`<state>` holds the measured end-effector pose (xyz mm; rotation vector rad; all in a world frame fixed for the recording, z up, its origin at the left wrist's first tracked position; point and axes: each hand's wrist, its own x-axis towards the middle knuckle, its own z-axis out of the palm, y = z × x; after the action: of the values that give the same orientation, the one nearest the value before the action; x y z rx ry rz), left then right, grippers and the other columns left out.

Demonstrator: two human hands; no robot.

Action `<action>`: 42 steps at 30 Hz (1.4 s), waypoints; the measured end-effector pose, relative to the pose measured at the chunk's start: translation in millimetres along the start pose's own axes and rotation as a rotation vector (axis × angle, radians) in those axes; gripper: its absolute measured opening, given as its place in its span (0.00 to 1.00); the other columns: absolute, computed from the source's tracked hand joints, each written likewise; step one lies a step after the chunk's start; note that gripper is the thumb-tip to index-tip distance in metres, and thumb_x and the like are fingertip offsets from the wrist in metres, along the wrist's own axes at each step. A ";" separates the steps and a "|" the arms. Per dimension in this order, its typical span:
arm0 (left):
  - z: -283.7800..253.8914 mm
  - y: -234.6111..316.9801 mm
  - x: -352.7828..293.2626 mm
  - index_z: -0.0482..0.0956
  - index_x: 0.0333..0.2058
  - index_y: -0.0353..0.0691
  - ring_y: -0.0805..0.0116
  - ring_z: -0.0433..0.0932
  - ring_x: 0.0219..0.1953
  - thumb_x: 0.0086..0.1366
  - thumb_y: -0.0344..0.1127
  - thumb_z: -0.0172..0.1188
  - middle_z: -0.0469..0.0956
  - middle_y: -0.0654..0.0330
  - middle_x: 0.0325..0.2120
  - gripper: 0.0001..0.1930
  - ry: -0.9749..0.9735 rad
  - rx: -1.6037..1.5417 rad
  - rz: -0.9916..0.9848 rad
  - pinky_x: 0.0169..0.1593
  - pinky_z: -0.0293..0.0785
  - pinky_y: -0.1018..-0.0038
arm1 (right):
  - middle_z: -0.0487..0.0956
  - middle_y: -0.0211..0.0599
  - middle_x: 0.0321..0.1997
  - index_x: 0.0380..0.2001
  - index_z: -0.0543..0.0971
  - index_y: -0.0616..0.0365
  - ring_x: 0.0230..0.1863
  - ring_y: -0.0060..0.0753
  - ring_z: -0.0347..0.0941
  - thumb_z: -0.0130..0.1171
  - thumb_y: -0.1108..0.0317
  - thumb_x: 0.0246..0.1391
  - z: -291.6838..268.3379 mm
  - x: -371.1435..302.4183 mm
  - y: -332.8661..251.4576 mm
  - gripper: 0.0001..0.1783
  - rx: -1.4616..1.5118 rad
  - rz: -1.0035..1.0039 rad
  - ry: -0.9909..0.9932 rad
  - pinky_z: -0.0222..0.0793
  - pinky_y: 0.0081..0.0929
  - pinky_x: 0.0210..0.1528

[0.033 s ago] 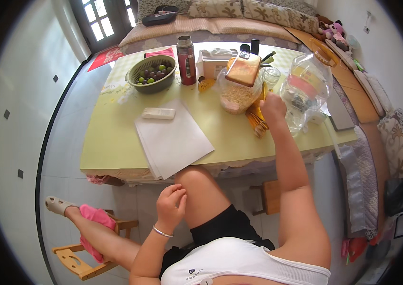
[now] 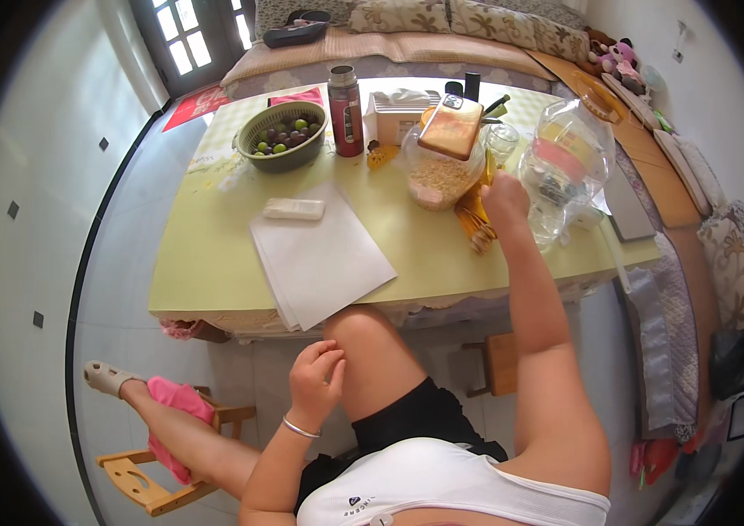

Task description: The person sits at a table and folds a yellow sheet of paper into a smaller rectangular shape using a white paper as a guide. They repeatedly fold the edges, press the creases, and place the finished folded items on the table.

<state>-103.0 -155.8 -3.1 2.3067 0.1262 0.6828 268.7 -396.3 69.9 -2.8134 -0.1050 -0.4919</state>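
Loosely bent, with gaps between the fingers and nothing in them, my left hand (image 2: 315,379) hovers by my bare knee (image 2: 361,329), below the table's front edge. A silver bangle circles that wrist. My right hand (image 2: 505,202) is closed at the right part of the table, against a yellow-amber packet (image 2: 470,215) with thin stick-like ends at its near side. Its fingertips are hidden, so I cannot see what they grip. Just left of it stands a clear bag of pale flakes (image 2: 439,182), with a gold-coloured phone (image 2: 450,127) lying on top.
White sheets (image 2: 324,263) bear a small white pack (image 2: 293,209). Farther back are a basket (image 2: 280,162) of grapes, a red flask (image 2: 346,114) and a tissue box (image 2: 394,118). Clear plastic bags (image 2: 565,149) lie right of my hand. A wooden stool (image 2: 162,482) stands lower left.
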 end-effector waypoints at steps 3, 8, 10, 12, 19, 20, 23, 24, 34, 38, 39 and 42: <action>-1.0 -0.2 -5.3 0.84 0.34 0.35 0.53 0.82 0.43 0.55 0.25 0.67 0.82 0.52 0.40 0.07 -0.008 -0.029 -0.034 0.47 0.79 0.64 | 0.84 0.48 0.37 0.34 0.81 0.59 0.39 0.53 0.82 0.65 0.59 0.55 -15.7 -13.9 0.6 0.13 0.088 0.028 0.055 0.78 0.45 0.43; -4.0 -1.1 -12.7 0.84 0.41 0.36 0.53 0.81 0.44 0.56 0.26 0.67 0.82 0.52 0.42 0.13 -0.001 0.018 0.001 0.49 0.78 0.63 | 0.84 0.42 0.30 0.34 0.80 0.60 0.30 0.42 0.81 0.66 0.65 0.54 -65.7 -76.3 10.5 0.10 0.466 -0.044 0.214 0.75 0.36 0.35; -6.8 4.3 -9.9 0.81 0.48 0.36 0.51 0.80 0.48 0.57 0.27 0.66 0.81 0.50 0.46 0.18 0.035 0.099 0.061 0.53 0.76 0.62 | 0.82 0.34 0.28 0.34 0.79 0.61 0.28 0.29 0.78 0.66 0.69 0.55 -83.6 -110.9 8.0 0.08 0.709 -0.010 0.135 0.72 0.27 0.34; -9.0 21.8 1.5 0.78 0.54 0.35 0.50 0.78 0.53 0.58 0.28 0.66 0.79 0.48 0.52 0.23 0.117 0.235 0.132 0.57 0.73 0.59 | 0.80 0.28 0.27 0.35 0.79 0.62 0.28 0.18 0.75 0.66 0.72 0.56 -87.9 -141.8 -6.6 0.06 0.987 0.010 -0.017 0.70 0.20 0.33; -27.5 67.9 33.4 0.77 0.58 0.36 0.52 0.73 0.63 0.66 0.31 0.58 0.76 0.48 0.59 0.21 0.234 0.542 0.466 0.69 0.61 0.56 | 0.77 0.21 0.29 0.37 0.77 0.63 0.31 0.09 0.72 0.63 0.76 0.60 -83.9 -213.6 -87.9 0.04 1.466 -0.066 -0.686 0.66 0.10 0.33; -33.1 66.6 34.4 0.77 0.58 0.37 0.52 0.74 0.62 0.67 0.31 0.56 0.77 0.48 0.57 0.20 0.235 0.575 0.480 0.70 0.60 0.57 | 0.77 0.21 0.29 0.37 0.77 0.62 0.31 0.09 0.72 0.63 0.76 0.60 -84.5 -219.3 -99.1 0.04 1.487 -0.099 -0.765 0.65 0.09 0.33; -54.5 43.1 25.8 0.80 0.54 0.35 0.57 0.82 0.54 0.69 0.28 0.55 0.82 0.50 0.51 0.16 0.268 0.451 0.388 0.64 0.70 0.59 | 0.78 0.24 0.30 0.38 0.78 0.61 0.26 0.10 0.69 0.62 0.71 0.63 -84.7 -230.8 -125.9 0.05 1.573 -0.144 -1.074 0.62 0.10 0.28; -58.8 39.5 17.5 0.81 0.52 0.35 0.58 0.83 0.51 0.70 0.27 0.55 0.83 0.52 0.49 0.14 0.323 0.220 0.195 0.61 0.73 0.60 | 0.78 0.25 0.30 0.38 0.78 0.61 0.26 0.11 0.68 0.61 0.69 0.64 -83.0 -232.5 -132.7 0.06 1.572 -0.149 -1.085 0.61 0.11 0.28; -102.7 -11.0 -43.7 0.79 0.49 0.37 0.58 0.84 0.47 0.70 0.27 0.59 0.84 0.55 0.45 0.11 0.719 -1.390 -0.511 0.52 0.85 0.57 | 0.79 0.34 0.53 0.63 0.70 0.61 0.48 0.20 0.74 0.64 0.65 0.61 -30.6 -248.2 -216.3 0.30 1.685 -0.164 -1.371 0.67 0.19 0.44; -111.4 -5.9 -51.4 0.77 0.51 0.37 0.58 0.84 0.49 0.70 0.28 0.58 0.82 0.54 0.48 0.12 0.709 -1.417 -0.586 0.53 0.84 0.58 | 0.80 0.32 0.50 0.61 0.72 0.62 0.46 0.18 0.74 0.66 0.71 0.57 -19.6 -264.9 -253.8 0.29 1.736 -0.287 -1.491 0.67 0.19 0.42; -112.0 -5.7 -52.5 0.77 0.51 0.37 0.58 0.83 0.50 0.70 0.29 0.58 0.82 0.54 0.48 0.12 0.703 -1.407 -0.604 0.54 0.83 0.58 | 0.80 0.31 0.49 0.60 0.73 0.62 0.46 0.18 0.74 0.66 0.72 0.56 -12.6 -269.2 -258.1 0.28 1.750 -0.251 -1.494 0.67 0.18 0.41; -110.6 -2.7 -53.9 0.77 0.51 0.37 0.59 0.82 0.51 0.70 0.28 0.58 0.81 0.54 0.50 0.13 0.695 -1.361 -0.638 0.54 0.82 0.58 | 0.81 0.29 0.46 0.55 0.77 0.60 0.43 0.17 0.74 0.66 0.74 0.55 -2.9 -283.6 -265.8 0.23 1.783 -0.155 -1.451 0.67 0.17 0.37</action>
<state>-205.1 -100.7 38.2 0.6169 0.5012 0.8088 -30.3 -149.1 45.4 -0.8685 -0.6119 1.1261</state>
